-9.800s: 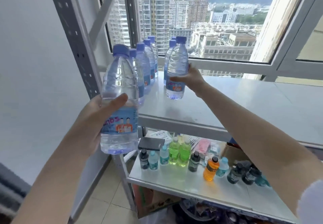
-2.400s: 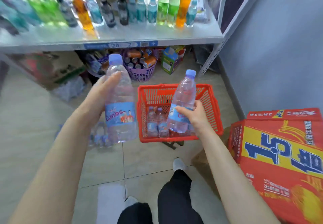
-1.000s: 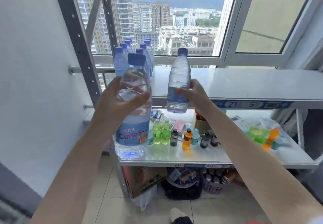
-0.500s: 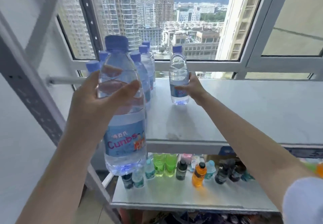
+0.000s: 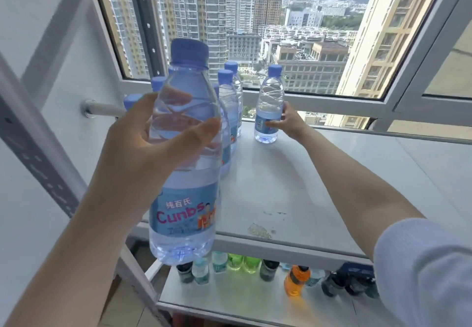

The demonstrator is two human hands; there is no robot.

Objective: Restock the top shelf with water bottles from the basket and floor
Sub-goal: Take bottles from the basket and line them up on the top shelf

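Left grip (image 5: 143, 148) is wrapped round the upper body of a water bottle (image 5: 184, 173), thumb across the front and fingers showing through the clear plastic behind. The bottle is upright and in the air, just off the front left corner of the top shelf (image 5: 319, 186). At the shelf's back edge, the right grip (image 5: 286, 122) curls round the label of a second bottle (image 5: 269, 107), which is upright with its base down on the shelf. Along the shelf's left side stands a cluster of stocked bottles (image 5: 231, 102), blue caps up. The held bottle hides a good part of them, and a gap separates them from the second bottle. Below the top shelf, a lower shelf (image 5: 242, 301) carries small drinks, among them green bottles (image 5: 242, 261) and an orange bottle (image 5: 296, 280). A perforated upright post (image 5: 33, 148) rises at the top shelf's left, and a window (image 5: 293, 33) runs behind its back edge.
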